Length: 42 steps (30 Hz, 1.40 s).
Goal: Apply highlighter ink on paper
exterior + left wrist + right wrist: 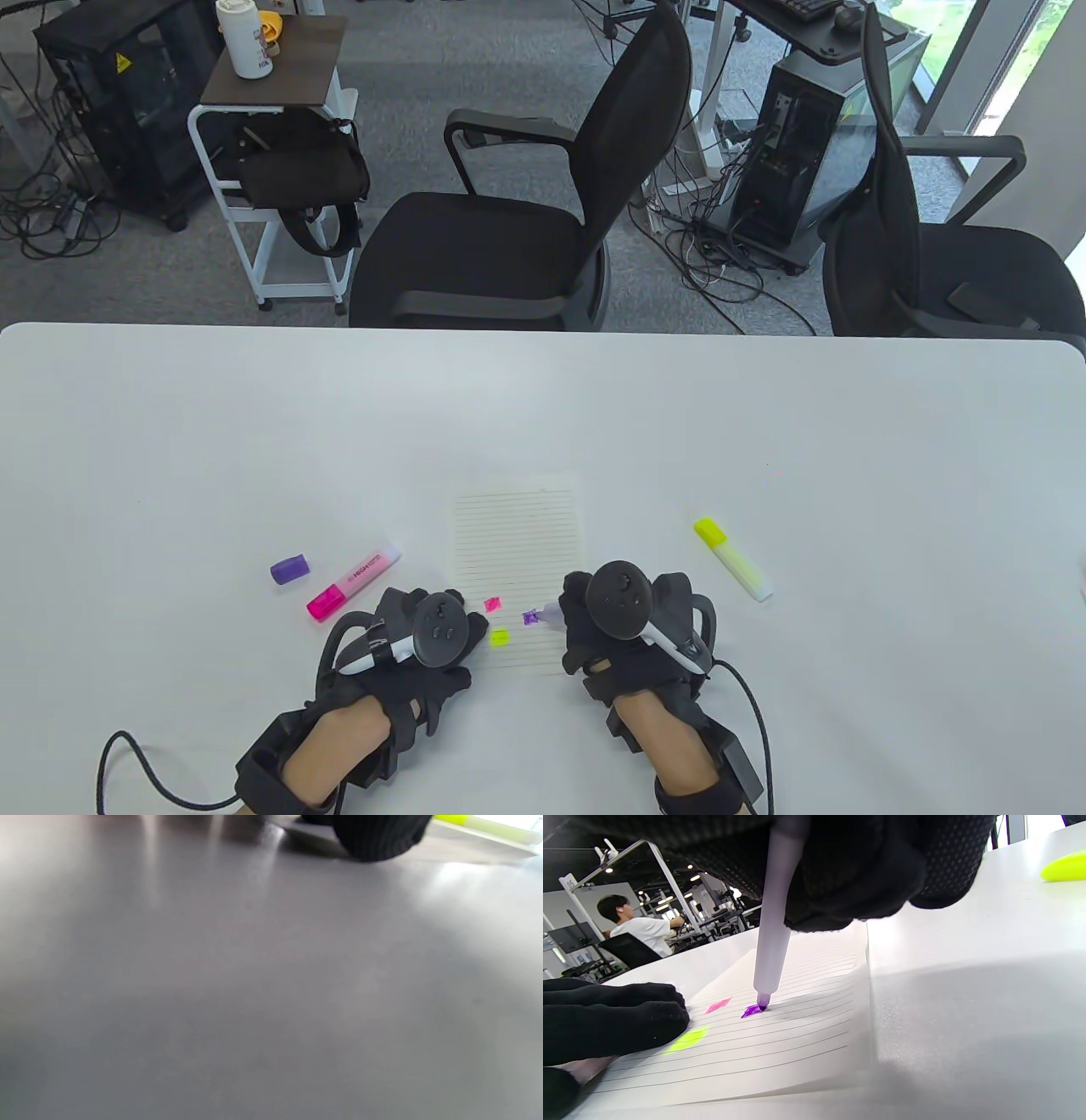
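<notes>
A lined paper sheet (517, 543) (780, 1035) lies on the white table, marked with a pink patch (492, 604), a yellow patch (499, 637) and a purple patch (532, 617) (752, 1011). My right hand (624, 632) grips an uncapped purple highlighter (774, 929), tip on the purple patch. My left hand (424, 649) lies flat, its fingers (615, 1022) pressing the paper's left edge. In the left wrist view one gloved fingertip (377, 836) shows at the top.
A purple cap (289, 567) and a capped pink highlighter (353, 581) lie left of the paper. A capped yellow highlighter (733, 559) (1065, 868) (488, 823) lies to the right. Two office chairs (526, 221) stand behind the table's far edge (543, 331).
</notes>
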### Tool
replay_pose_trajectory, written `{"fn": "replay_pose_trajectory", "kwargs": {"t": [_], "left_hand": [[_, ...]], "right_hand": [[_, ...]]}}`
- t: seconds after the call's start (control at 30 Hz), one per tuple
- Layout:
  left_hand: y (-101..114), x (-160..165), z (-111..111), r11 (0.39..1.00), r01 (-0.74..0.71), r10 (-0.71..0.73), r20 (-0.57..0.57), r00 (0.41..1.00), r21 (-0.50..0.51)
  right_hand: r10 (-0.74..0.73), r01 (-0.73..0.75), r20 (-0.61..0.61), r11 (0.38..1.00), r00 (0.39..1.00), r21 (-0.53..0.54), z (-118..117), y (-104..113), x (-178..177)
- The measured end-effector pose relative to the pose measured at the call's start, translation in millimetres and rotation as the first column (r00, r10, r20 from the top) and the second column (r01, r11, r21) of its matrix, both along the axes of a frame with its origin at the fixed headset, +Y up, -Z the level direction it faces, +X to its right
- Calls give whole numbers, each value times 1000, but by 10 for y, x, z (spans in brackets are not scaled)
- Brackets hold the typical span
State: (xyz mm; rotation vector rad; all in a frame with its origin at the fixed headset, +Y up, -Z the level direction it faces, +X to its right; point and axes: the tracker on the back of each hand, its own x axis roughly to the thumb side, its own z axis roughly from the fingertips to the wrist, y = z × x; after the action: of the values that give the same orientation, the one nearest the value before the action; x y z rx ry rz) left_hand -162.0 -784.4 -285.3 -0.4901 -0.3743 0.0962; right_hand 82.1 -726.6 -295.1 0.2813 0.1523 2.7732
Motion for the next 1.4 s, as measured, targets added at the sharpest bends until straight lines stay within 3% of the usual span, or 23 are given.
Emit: {"fn": "replay_pose_trajectory", "kwargs": {"t": [0.17, 0.37, 0.53, 0.73, 0.9, 1.07, 1.27, 1.4], "left_hand": [[-1, 1, -1, 1000, -1, 1, -1, 1000, 0], [-2, 1, -2, 1000, -1, 1, 0, 1000, 0], [-3, 1, -2, 1000, 0, 0, -1, 1000, 0], [-3, 1, -2, 1000, -1, 1, 0, 1000, -1], [-5, 1, -2, 1000, -1, 1, -1, 1000, -1], [-5, 2, -3, 1000, -1, 1, 0, 1000, -1], [-6, 2, -2, 1000, 0, 0, 1, 1000, -1], [-7, 1, -3, 1000, -1, 1, 1, 1000, -2]], "right_hand": [[-3, 2, 8, 998, 1000, 56, -6, -42, -22], [-4, 4, 2, 1000, 1000, 4, -6, -9, -4], [-8, 7, 14, 997, 1000, 75, -4, -35, -17], [-6, 6, -2, 1000, 1000, -8, -11, -5, 12], [-4, 4, 6, 998, 1000, 58, -9, -24, -9], [1, -1, 1, 1000, 1000, -1, -21, -15, 16], [-5, 6, -10, 998, 1000, 64, -17, -28, -17], [-1, 2, -16, 1000, 1000, 11, -27, -17, -3]]}}
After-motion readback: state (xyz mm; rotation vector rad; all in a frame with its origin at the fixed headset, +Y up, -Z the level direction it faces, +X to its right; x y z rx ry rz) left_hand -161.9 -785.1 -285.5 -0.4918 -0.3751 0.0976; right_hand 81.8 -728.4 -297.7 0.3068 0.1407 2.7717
